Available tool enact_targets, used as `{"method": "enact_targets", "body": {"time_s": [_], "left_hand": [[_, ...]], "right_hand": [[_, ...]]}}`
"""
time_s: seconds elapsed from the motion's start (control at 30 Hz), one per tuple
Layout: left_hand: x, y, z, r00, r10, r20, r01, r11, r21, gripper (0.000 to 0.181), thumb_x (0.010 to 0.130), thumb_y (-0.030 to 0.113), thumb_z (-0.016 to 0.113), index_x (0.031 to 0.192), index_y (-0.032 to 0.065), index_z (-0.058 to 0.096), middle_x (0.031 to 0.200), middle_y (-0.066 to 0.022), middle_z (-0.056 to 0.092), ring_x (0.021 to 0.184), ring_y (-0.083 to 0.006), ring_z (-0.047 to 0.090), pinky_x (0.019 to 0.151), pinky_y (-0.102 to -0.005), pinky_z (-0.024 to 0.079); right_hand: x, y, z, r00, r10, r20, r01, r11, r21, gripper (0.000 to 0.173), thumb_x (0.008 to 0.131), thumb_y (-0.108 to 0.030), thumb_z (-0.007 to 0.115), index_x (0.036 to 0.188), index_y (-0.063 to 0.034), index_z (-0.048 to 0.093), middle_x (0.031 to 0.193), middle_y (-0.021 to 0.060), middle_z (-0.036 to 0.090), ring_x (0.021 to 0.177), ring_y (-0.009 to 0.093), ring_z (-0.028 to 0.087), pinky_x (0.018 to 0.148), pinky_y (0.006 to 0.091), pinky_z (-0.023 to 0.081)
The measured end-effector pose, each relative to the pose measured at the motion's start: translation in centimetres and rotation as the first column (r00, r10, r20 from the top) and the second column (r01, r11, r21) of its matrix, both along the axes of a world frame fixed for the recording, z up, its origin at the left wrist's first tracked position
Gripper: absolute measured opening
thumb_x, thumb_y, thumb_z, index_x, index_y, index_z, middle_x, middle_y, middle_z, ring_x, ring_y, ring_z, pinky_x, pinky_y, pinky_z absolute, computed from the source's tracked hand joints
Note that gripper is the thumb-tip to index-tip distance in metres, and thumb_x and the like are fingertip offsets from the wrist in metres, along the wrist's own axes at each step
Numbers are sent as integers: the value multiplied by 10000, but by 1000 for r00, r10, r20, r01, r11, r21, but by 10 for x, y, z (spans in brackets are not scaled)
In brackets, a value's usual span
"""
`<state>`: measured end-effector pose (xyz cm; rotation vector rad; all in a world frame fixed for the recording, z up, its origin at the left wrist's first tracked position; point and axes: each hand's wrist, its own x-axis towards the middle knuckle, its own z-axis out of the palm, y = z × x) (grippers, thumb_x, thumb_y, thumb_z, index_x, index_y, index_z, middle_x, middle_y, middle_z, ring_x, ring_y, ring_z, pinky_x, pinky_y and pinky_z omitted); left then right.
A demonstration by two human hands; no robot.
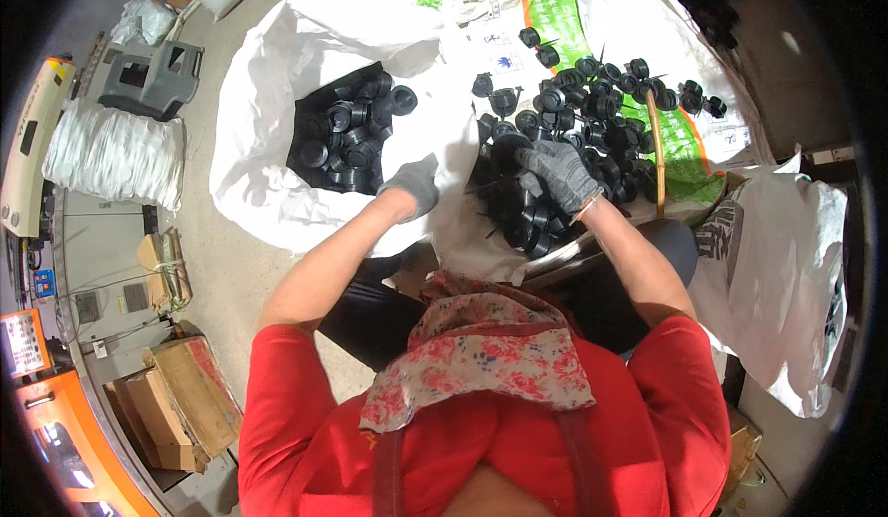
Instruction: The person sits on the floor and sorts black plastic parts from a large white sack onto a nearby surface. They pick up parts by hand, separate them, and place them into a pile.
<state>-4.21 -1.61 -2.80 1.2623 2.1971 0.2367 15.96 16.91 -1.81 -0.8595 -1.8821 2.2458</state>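
Observation:
Both my hands wear grey knitted gloves. My left hand [416,187] is at the near inner side of a large white woven sack [253,115]; its fingers point away from me, and whether they hold anything cannot be told. Inside the sack lie many round black plastic caps [355,132]. My right hand [555,173] reaches into a heap of black plastic parts [603,101], with a dark round part at its fingertips; its grip is partly hidden. The heap lies on a white and green printed sack [555,4].
A thin bamboo stick [655,153] stands at the heap's right side. A filled white bag [770,281] hangs at the right. Farther left are a grey plastic step stool [156,80], a white bundle [114,153], cardboard boxes [194,392] and an orange machine [66,441].

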Motion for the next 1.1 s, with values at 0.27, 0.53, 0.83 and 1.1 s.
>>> {"method": "enact_targets", "body": {"time_s": [0.27,0.53,0.83,1.1], "left_hand": [[32,20,44,865,298,404,-465,779,420,350,819,222,694,1092,21,606,935,-124,656,836,-191,625,741,-303,511],[80,20,47,680,12,733,-278,930,242,471,792,127,706,1213,9,530,976,-92,639,739,-126,606,598,-244,503],[59,46,24,771,95,629,-456,772,443,289,879,229,577,1064,16,640,912,-152,671,811,-208,650,746,-313,501],[72,39,47,401,91,911,-358,931,64,631,963,528,280,1307,29,454,1223,-171,562,1057,-292,589,883,-440,503]], "right_hand": [[24,25,-9,910,350,-224,117,303,946,305,809,-65,522,1089,-106,636,825,98,605,743,275,608,674,356,493],[16,-9,8,935,355,-15,-334,892,306,434,831,-164,661,1213,12,550,1094,153,632,960,208,616,849,321,498],[2,-29,16,927,204,-314,-9,851,526,449,789,-221,668,1182,-55,525,1096,83,605,1008,239,577,916,331,466],[9,-19,29,989,145,-39,34,33,999,284,728,-339,679,897,-114,642,877,96,659,919,284,623,856,381,460]]}}
